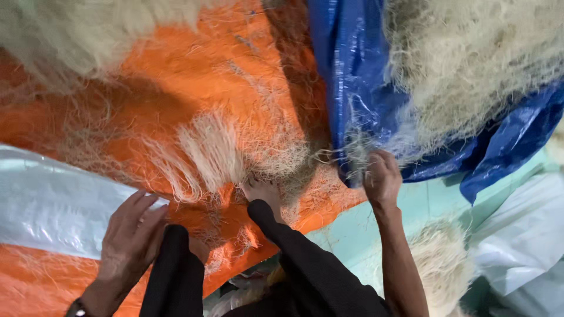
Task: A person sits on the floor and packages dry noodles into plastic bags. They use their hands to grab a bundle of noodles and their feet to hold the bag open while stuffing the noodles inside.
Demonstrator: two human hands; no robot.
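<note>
Head view looks down on the right hand (382, 179), whose grip is clamped on a tuft of pale fibre strands (359, 154) at the near edge of a blue tarp (352, 70). That tuft hangs from the tarp's lower fold, right of centre in the scene, and the fingers curl around it. A large heap of the same cream fibre (470, 58) lies on the blue tarp at far right.

Left of it, the left hand (132, 235) rests flat with its fingers spread apart, holding nothing, on the seam where an orange tarp (235, 64) meets a white plastic sheet (53, 205). A dark watch strap (75, 307) shows at that wrist.

Between the two hands a combed bundle of fibre (205, 152) lies on the orange tarp, its strands fanned toward the near side. A bare foot (263, 191) presses on the tarp just beside that bundle, with a black trouser leg (305, 264) running back toward the near edge. Loose wisps are scattered over the orange sheet, and another pale heap (64, 29) sits at far left.

Near right, a smaller fibre clump (440, 264) lies on a pale green floor (423, 202), beside a white sack (523, 235).
</note>
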